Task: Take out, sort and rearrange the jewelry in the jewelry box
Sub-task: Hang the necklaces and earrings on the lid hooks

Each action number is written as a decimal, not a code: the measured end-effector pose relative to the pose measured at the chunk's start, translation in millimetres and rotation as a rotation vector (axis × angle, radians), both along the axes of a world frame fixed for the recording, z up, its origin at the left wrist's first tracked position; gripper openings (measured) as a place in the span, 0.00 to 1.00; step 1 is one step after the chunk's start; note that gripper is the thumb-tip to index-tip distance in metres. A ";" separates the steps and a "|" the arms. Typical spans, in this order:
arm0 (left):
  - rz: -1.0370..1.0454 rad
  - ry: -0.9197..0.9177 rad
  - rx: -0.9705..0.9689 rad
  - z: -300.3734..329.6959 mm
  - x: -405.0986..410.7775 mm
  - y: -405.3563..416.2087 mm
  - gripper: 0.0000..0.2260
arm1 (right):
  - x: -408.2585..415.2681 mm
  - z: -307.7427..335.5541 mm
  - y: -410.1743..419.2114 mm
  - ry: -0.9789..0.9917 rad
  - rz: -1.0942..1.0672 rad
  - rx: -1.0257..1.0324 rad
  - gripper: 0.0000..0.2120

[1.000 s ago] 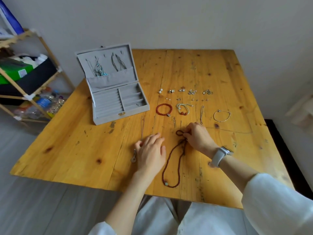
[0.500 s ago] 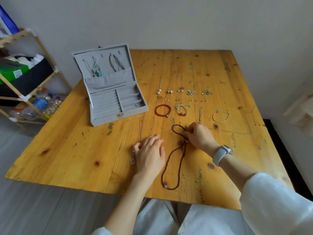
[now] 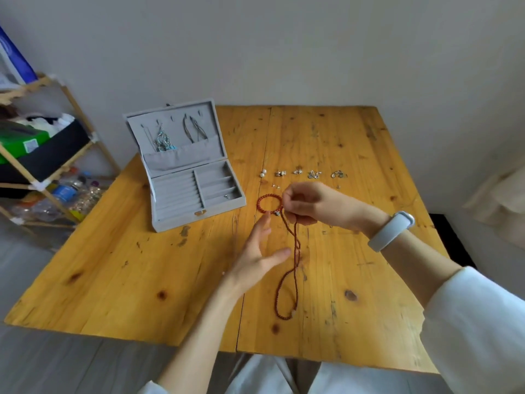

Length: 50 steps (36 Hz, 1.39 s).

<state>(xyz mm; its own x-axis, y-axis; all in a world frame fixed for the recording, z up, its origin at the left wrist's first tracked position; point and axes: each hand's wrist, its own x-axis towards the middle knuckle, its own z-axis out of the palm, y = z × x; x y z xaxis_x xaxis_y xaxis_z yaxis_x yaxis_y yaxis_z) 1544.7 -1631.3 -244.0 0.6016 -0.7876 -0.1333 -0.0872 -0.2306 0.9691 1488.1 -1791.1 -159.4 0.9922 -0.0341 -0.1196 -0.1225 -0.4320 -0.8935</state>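
Pinching the top of the red bead necklace [image 3: 295, 251], the right hand [image 3: 308, 204] is lifting it while its tail is trailing toward six o'clock on the table [image 3: 113, 265], the left hand [image 3: 257, 258] is hovering open at nine o'clock, and sorting is looking underway, with a gentle, untangled set-down probably coming next.

The grey box [image 3: 184, 166] sits open at centre-left — lid upright with chains hanging over its pocket, tray slots nearly bare. A red bead necklace [image 3: 287, 280] hangs in a long loop from centre frame down to the lower middle. A red bracelet [image 3: 262, 204] lies just right of the box; earrings [image 3: 304, 174] sit in a row above it — small, silvery.
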 end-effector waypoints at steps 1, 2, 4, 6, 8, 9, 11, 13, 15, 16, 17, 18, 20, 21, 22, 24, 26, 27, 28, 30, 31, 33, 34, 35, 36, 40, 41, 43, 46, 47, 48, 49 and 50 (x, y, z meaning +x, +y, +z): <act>-0.024 0.023 -0.067 7.0 2.5 -1.2 0.42 | 3.7 9.7 3.0 -0.020 0.027 0.019 0.07; -0.048 0.032 -0.114 15.1 5.3 -2.5 0.41 | 7.8 19.3 5.6 -0.046 0.045 0.038 0.07; -0.077 0.036 -0.188 31.0 12.7 -5.0 0.34 | 17.7 38.8 9.9 -0.111 0.052 0.076 0.07; -0.053 0.055 -0.254 49.6 20.0 -6.5 0.23 | 30.8 57.7 12.2 -0.195 0.019 0.118 0.08; -0.001 0.021 -0.291 67.1 29.6 -7.5 0.14 | 47.1 74.6 12.5 -0.295 -0.062 0.162 0.08; 0.028 -0.004 -0.297 74.5 36.2 -7.3 0.10 | 56.9 82.0 11.6 -0.343 -0.118 0.189 0.09; 0.089 -0.038 -0.286 88.8 53.1 -6.2 0.07 | 77.3 95.8 8.9 -0.426 -0.228 0.238 0.09; 0.137 -0.103 -0.221 100.8 73.4 -4.8 0.07 | 98.2 107.3 5.2 -0.479 -0.306 0.273 0.09; 0.169 -0.171 -0.156 112.8 95.1 -4.1 0.07 | 118.4 117.7 1.7 -0.503 -0.341 0.329 0.09; 0.189 -0.207 -0.128 117.7 107.0 -4.4 0.07 | 128.4 121.9 0.4 -0.510 -0.347 0.362 0.09; 0.215 -0.254 -0.098 120.8 120.7 -5.2 0.06 | 138.0 125.0 -0.4 -0.515 -0.347 0.387 0.09; 0.247 -0.318 -0.061 122.7 135.4 -6.5 0.06 | 147.4 127.4 -0.6 -0.519 -0.342 0.402 0.10; 0.323 -0.439 0.019 123.8 165.2 -8.9 0.07 | 166.2 128.7 -0.3 -0.520 -0.325 0.412 0.10; 0.369 -0.479 0.044 123.7 179.2 -9.7 0.08 | 174.9 127.9 -0.4 -0.521 -0.318 0.415 0.10; 0.417 -0.501 0.053 123.7 192.0 -10.8 0.07 | 183.8 126.9 -0.6 -0.521 -0.313 0.419 0.10; 0.504 -0.512 0.052 122.5 215.9 -13.5 0.06 | 200.1 124.5 -2.0 -0.522 -0.309 0.416 0.09; 0.539 -0.507 0.053 118.3 236.4 -19.4 0.04 | 216.3 122.1 -4.9 -0.529 -0.310 0.415 0.09; 0.546 -0.503 0.044 115.7 245.0 -23.6 0.05 | 224.1 121.0 -6.8 -0.535 -0.311 0.418 0.09; 0.556 -0.499 0.031 112.5 252.4 -27.8 0.06 | 231.5 119.7 -8.9 -0.540 -0.313 0.423 0.09; 0.587 -0.519 0.015 104.9 265.2 -36.8 0.09 | 244.6 117.3 -13.7 -0.549 -0.317 0.424 0.09; 0.601 -0.539 0.002 103.1 269.2 -40.8 0.10 | 250.0 115.8 -16.3 -0.552 -0.319 0.419 0.09; 0.630 -0.543 -0.040 97.5 279.0 -49.1 0.11 | 259.0 111.4 -21.6 -0.558 -0.318 0.415 0.10; 0.639 -0.545 -0.047 93.9 284.1 -52.8 0.10 | 262.4 108.5 -24.2 -0.559 -0.316 0.417 0.10; 0.636 -0.548 -0.043 90.0 288.6 -56.0 0.10 | 265.1 105.1 -26.7 -0.558 -0.313 0.420 0.09; 0.621 -0.561 -0.036 84.5 293.8 -59.8 0.08 | 267.1 100.9 -29.1 -0.555 -0.310 0.422 0.09; 0.540 -0.705 0.046 64.8 301.0 -69.9 0.06 | 270.1 83.5 -37.8 -0.533 -0.318 0.423 0.10; 0.544 -0.743 0.053 61.6 300.7 -71.5 0.08 | 270.5 79.7 -39.7 -0.526 -0.324 0.426 0.10; 0.582 -0.830 0.058 56.7 300.4 -73.6 0.08 | 270.9 73.2 -43.4 -0.507 -0.336 0.432 0.10; 0.605 -0.977 0.093 50.1 300.9 -74.9 0.05 | 271.0 65.9 -47.9 -0.485 -0.353 0.425 0.10; 0.595 -1.029 0.119 46.5 301.6 -75.3 0.04 | 270.8 64.1 -49.1 -0.479 -0.354 0.423 0.10; 0.596 -1.085 0.143 41.8 302.7 -76.4 0.04 | 270.5 62.6 -50.2 -0.472 -0.354 0.419 0.10; 0.601 -1.137 0.182 38.1 302.4 -76.9 0.04 | 270.3 61.8 -50.8 -0.467 -0.354 0.415 0.10; 0.607 -1.189 0.214 34.4 302.3 -77.8 0.05 | 269.9 61.8 -50.7 -0.463 -0.355 0.413 0.10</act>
<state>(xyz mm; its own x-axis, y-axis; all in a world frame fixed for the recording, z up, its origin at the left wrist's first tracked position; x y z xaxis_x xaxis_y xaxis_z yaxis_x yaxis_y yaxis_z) 1847.0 -1709.0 -209.6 0.6803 -0.3876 0.6220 -0.6725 -0.6676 0.3195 1758.0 -1841.8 -97.7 0.8817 -0.4069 0.2387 0.2386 -0.0519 -0.9697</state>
